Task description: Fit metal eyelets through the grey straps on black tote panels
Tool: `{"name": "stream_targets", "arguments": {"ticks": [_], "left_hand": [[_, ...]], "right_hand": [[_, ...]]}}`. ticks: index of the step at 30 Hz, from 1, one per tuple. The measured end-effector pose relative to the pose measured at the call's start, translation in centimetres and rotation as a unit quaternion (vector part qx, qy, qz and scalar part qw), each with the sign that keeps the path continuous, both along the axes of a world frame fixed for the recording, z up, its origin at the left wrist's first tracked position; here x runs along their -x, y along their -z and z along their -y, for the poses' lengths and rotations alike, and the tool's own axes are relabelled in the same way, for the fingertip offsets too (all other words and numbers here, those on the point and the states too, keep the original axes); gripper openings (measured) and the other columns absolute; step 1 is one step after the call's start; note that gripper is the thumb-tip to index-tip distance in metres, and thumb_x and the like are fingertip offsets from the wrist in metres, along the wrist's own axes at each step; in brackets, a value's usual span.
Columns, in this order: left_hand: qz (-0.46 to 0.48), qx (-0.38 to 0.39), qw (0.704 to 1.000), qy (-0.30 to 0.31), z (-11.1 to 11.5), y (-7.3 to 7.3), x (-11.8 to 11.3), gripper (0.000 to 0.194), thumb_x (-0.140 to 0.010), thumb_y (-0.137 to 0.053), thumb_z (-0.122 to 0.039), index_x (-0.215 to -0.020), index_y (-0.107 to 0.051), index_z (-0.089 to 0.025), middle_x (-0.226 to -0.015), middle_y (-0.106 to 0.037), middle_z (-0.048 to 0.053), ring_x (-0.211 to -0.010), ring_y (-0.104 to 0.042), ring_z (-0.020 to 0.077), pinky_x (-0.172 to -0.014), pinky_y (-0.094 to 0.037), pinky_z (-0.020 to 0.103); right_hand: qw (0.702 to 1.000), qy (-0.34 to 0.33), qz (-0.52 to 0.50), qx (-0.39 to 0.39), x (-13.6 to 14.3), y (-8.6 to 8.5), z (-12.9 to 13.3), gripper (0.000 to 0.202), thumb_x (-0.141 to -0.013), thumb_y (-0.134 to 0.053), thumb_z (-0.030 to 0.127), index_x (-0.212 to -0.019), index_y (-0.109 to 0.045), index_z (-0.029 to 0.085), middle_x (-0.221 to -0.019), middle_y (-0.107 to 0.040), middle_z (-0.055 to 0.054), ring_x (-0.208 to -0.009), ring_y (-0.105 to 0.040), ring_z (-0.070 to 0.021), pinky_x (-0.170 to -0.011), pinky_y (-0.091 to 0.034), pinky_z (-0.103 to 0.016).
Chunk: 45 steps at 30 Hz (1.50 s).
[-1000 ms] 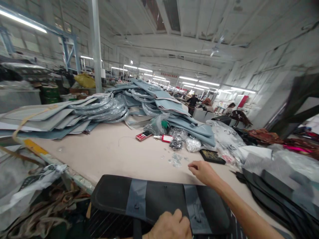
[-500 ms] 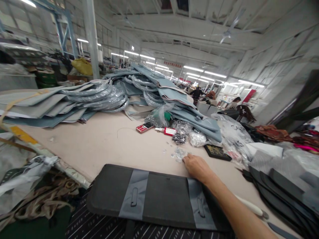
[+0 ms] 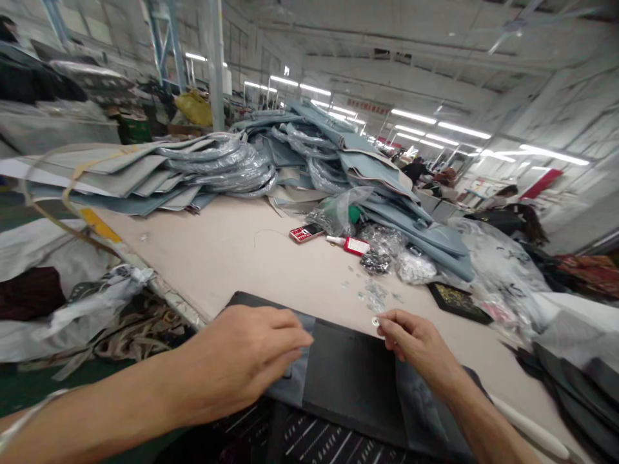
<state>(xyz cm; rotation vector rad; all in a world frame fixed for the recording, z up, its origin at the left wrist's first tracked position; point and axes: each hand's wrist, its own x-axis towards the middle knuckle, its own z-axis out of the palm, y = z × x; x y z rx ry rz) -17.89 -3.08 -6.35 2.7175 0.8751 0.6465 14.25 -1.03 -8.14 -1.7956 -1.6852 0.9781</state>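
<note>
A black fabric panel [image 3: 353,374] with grey straps lies at the near edge of the beige table [image 3: 232,251]. My left hand [image 3: 242,361] rests on its left grey strap, fingers curled over it. My right hand [image 3: 416,341] is over the panel's far edge and pinches a small silver ring [image 3: 376,321] between thumb and forefinger. Just beyond it, several small silver metal parts [image 3: 372,293] lie scattered on the table.
Stacked grey-blue panels and plastic-wrapped rolls [image 3: 232,161] fill the far side. A red phone [image 3: 305,233], a glue bottle [image 3: 351,244], bags of hardware [image 3: 416,267] and a black tray [image 3: 457,301] lie mid-table. Dark panels [image 3: 575,386] pile at right. Straps and scraps [image 3: 126,328] hang left. People work far off.
My right hand drew back from the scattered metal parts with a small ring pinched in it. My left hand came into view and settled on the panel's left strap. The view tilted down and right.
</note>
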Motion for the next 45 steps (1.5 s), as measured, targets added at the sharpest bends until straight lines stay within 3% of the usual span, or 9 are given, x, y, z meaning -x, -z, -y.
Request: {"name": "stream_targets", "arguments": {"ticks": [4,7,12,17,21,29,35,45], "left_hand": [[-0.064,-0.042,0.996,0.05,-1.9,3.0,-6.8,0.019,-0.095,-0.048,-0.026,-0.106,-0.063,-0.019,-0.103,-0.065,0.003,-0.084,-0.059,0.0207,-0.073,-0.048,0.035],[-0.065,-0.065,0.993,0.073,-2.6,5.1,-8.8,0.021,-0.094,-0.051,-0.03,-0.105,-0.062,-0.017,-0.096,-0.064,0.004,-0.08,-0.055,0.0217,-0.077,-0.045,0.037],[-0.04,-0.072,0.993,0.084,-2.8,5.9,-8.6,0.024,-0.096,-0.048,-0.031,-0.107,-0.061,-0.015,-0.101,-0.063,0.005,-0.085,-0.053,0.0206,-0.083,-0.04,0.037],[-0.03,-0.073,0.993,0.084,-2.7,5.8,-8.6,0.022,-0.095,-0.05,-0.03,-0.106,-0.061,-0.014,-0.101,-0.063,0.006,-0.086,-0.053,0.0202,-0.083,-0.038,0.035],[-0.028,-0.061,0.994,0.084,-2.8,6.1,-8.7,0.022,-0.095,-0.051,-0.031,-0.107,-0.06,-0.015,-0.103,-0.063,0.006,-0.086,-0.054,0.02,-0.084,-0.038,0.035],[-0.034,-0.06,0.994,0.084,-2.8,5.7,-8.6,0.025,-0.095,-0.051,-0.031,-0.11,-0.06,-0.014,-0.102,-0.063,0.006,-0.086,-0.054,0.0203,-0.084,-0.038,0.035],[-0.035,-0.05,0.995,0.084,-2.8,5.8,-8.5,0.024,-0.095,-0.05,-0.031,-0.107,-0.061,-0.013,-0.099,-0.062,0.006,-0.084,-0.052,0.0203,-0.083,-0.039,0.036],[-0.03,-0.046,0.995,0.088,-2.8,5.8,-8.5,0.025,-0.094,-0.051,-0.031,-0.108,-0.061,-0.012,-0.099,-0.064,0.006,-0.084,-0.053,0.0208,-0.083,-0.04,0.036]], "right_hand": [[0.998,-0.033,0.052,-0.015,2.3,1.1,1.9,0.036,-0.087,-0.046,0.05,-0.082,-0.065,0.019,-0.062,-0.058,0.001,-0.059,-0.053,-0.0158,-0.058,-0.037,-0.029],[0.995,-0.044,0.086,-0.038,3.2,1.6,2.4,0.033,-0.089,-0.045,0.047,-0.084,-0.065,0.021,-0.07,-0.065,0.0,-0.069,-0.059,-0.0187,-0.068,-0.041,-0.031],[0.99,-0.047,0.117,-0.059,3.8,2.3,2.2,0.029,-0.09,-0.043,0.043,-0.088,-0.066,0.024,-0.081,-0.07,0.0,-0.077,-0.064,-0.0206,-0.074,-0.044,-0.032],[0.979,-0.047,0.149,-0.128,3.4,3.7,2.2,0.028,-0.09,-0.043,0.033,-0.109,-0.061,0.024,-0.082,-0.069,0.0,-0.071,-0.063,-0.0179,-0.071,-0.046,-0.031],[0.965,-0.093,0.157,-0.186,3.0,4.1,2.1,0.023,-0.091,-0.043,0.025,-0.099,-0.065,0.024,-0.093,-0.07,-0.001,-0.085,-0.066,-0.017,-0.08,-0.048,-0.029],[0.967,-0.146,0.136,-0.157,2.5,3.2,1.4,0.022,-0.09,-0.05,0.025,-0.101,-0.069,0.024,-0.095,-0.072,0.0,-0.087,-0.067,-0.0159,-0.081,-0.05,-0.028],[0.978,-0.102,0.124,-0.131,2.2,3.5,1.5,0.016,-0.089,-0.055,0.029,-0.089,-0.071,0.025,-0.084,-0.072,0.002,-0.076,-0.065,-0.0153,-0.072,-0.049,-0.028],[0.977,-0.112,0.103,-0.148,2.2,3.3,1.3,0.022,-0.089,-0.054,0.032,-0.091,-0.075,0.025,-0.082,-0.072,-0.001,-0.075,-0.067,-0.0157,-0.071,-0.05,-0.028]]}}
